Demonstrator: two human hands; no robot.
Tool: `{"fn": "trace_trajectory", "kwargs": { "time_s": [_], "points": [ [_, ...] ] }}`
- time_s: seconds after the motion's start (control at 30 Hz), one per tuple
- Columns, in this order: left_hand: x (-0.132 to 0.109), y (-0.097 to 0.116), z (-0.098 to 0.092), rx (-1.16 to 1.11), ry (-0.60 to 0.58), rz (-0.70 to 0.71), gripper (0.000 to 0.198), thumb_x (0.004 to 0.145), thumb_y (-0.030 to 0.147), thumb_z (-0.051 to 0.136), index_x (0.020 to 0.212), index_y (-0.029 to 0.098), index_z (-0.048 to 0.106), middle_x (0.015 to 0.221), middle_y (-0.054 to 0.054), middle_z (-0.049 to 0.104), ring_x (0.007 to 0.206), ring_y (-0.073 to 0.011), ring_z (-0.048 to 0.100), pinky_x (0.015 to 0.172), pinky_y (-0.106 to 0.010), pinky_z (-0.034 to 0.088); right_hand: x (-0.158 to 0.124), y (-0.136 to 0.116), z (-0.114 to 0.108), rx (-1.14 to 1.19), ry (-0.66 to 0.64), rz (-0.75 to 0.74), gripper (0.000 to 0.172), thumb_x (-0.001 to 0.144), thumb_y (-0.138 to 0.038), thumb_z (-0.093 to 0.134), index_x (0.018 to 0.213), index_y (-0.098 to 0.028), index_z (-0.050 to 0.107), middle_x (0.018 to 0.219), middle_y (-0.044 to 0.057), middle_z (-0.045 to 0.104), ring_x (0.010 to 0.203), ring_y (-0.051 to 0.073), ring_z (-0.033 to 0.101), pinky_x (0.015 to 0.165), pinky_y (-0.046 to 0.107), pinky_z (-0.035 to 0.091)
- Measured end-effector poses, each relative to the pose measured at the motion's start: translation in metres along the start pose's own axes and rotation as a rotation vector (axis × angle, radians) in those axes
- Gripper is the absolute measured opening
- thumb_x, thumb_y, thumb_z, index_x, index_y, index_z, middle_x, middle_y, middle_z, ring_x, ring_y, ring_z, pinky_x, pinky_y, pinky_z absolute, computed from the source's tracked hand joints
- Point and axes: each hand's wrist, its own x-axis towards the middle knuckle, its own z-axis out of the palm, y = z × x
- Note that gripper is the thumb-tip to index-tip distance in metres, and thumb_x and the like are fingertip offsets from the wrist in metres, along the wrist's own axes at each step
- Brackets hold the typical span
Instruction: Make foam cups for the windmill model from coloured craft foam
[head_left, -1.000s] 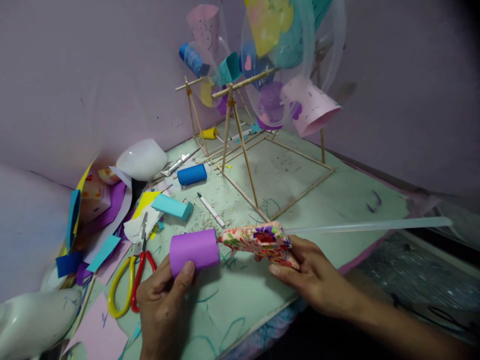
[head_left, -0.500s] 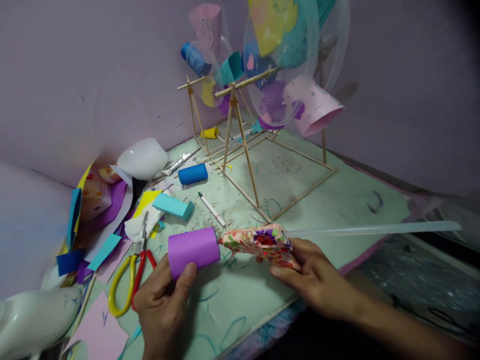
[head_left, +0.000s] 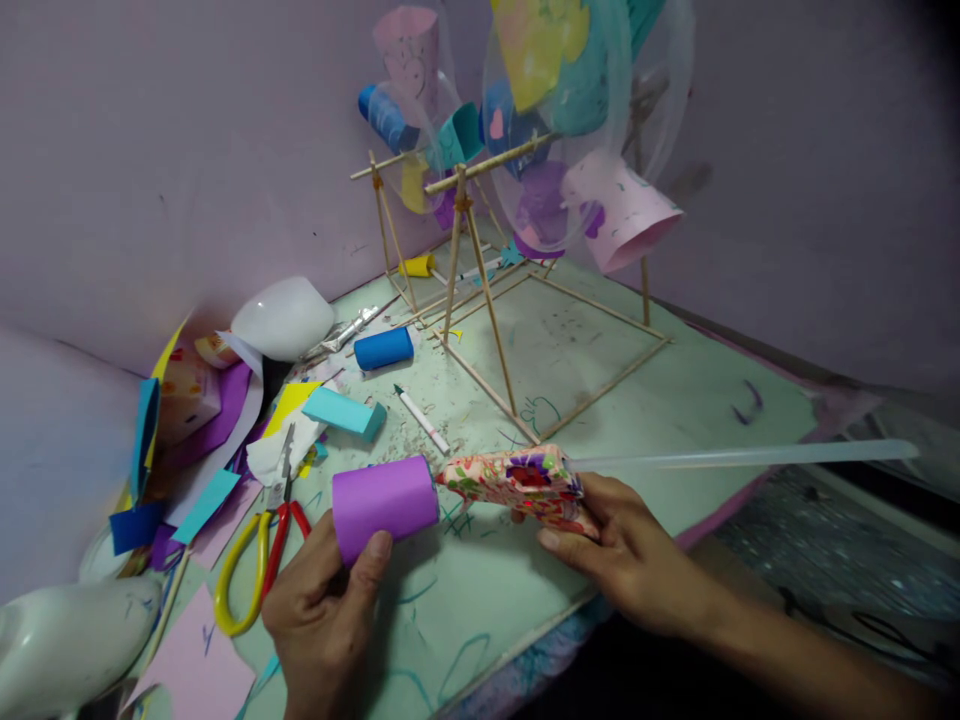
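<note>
Between the thumb and fingers of my left hand (head_left: 330, 600) is a purple paper tube (head_left: 386, 505), lying on its side in the air above the table. My right hand (head_left: 630, 555) grips the handle of a glue gun (head_left: 517, 485) covered in flowered wrapping, with a small red light showing. A long translucent glue stick (head_left: 742, 458) sticks out of its back end. The gun's nozzle points left and is at the right rim of the tube; whether it touches I cannot tell. Scissors (head_left: 262, 560) with yellow and red handles lie just left of my left hand.
Behind stands a wooden stick frame (head_left: 491, 300) carrying clear rings with coloured paper cups (head_left: 622, 215). On the table (head_left: 600, 400) lie a blue paper tube (head_left: 384, 348), a turquoise paper box (head_left: 343, 412), and a marker (head_left: 421, 418). Paper scraps and white bottles (head_left: 283, 318) crowd the left side.
Almost nothing differs. The whole view has shifted very slightly left; both hands keep the purple tube and the glue gun in nearly the same position.
</note>
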Motion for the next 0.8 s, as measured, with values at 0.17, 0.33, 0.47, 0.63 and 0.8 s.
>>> {"fn": "trace_trajectory", "kwargs": {
  "time_s": [0.17, 0.33, 0.47, 0.63, 0.8],
  "points": [
    [0.0001, -0.0001, -0.0013, 0.013, -0.001, 0.053, 0.008, 0.064, 0.022, 0.071, 0.071, 0.025, 0.075, 0.078, 0.001, 0.069, 0.070, -0.0155, 0.057, 0.067, -0.024, 0.041, 0.0006, -0.0027, 0.0011, 0.035, 0.003, 0.010, 0.024, 0.074, -0.019, 0.056, 0.095, -0.014, 0.066, 0.080, 0.005, 0.068, 0.071, 0.018, 0.060, 0.064, 0.027, 0.049],
    [-0.0002, -0.0003, -0.0043, -0.029, -0.040, 0.033, 0.002, 0.064, 0.025, 0.072, 0.065, 0.023, 0.073, 0.073, 0.002, 0.066, 0.065, -0.0143, 0.055, 0.062, -0.024, 0.040, 0.0030, -0.0018, 0.0025, 0.054, 0.019, 0.006, 0.024, 0.073, -0.017, 0.056, 0.094, -0.013, 0.066, 0.086, 0.007, 0.069, 0.077, 0.019, 0.062, 0.069, 0.027, 0.050],
    [-0.0003, -0.0023, -0.0043, -0.041, -0.035, 0.034, 0.005, 0.064, 0.026, 0.072, 0.068, 0.023, 0.073, 0.070, 0.002, 0.064, 0.063, -0.0136, 0.052, 0.061, -0.024, 0.039, 0.0019, 0.0006, 0.0021, 0.100, 0.006, 0.001, 0.023, 0.073, -0.017, 0.055, 0.094, -0.013, 0.066, 0.084, 0.007, 0.068, 0.076, 0.019, 0.063, 0.067, 0.027, 0.051],
    [0.0001, -0.0024, -0.0031, -0.053, -0.057, 0.031, 0.005, 0.065, 0.026, 0.072, 0.068, 0.022, 0.073, 0.070, 0.002, 0.064, 0.065, -0.0134, 0.053, 0.062, -0.024, 0.039, 0.0015, 0.0016, 0.0008, 0.138, 0.014, -0.012, 0.023, 0.074, -0.017, 0.056, 0.095, -0.015, 0.065, 0.088, 0.007, 0.069, 0.084, 0.021, 0.064, 0.074, 0.030, 0.051],
    [-0.0001, -0.0020, -0.0036, -0.056, -0.057, 0.035, 0.004, 0.065, 0.025, 0.072, 0.069, 0.023, 0.073, 0.070, 0.003, 0.063, 0.064, -0.0129, 0.052, 0.060, -0.024, 0.039, 0.0016, 0.0013, 0.0010, 0.103, 0.013, -0.022, 0.023, 0.074, -0.017, 0.055, 0.095, -0.014, 0.066, 0.086, 0.007, 0.069, 0.076, 0.019, 0.063, 0.067, 0.028, 0.050]
  ]
}}
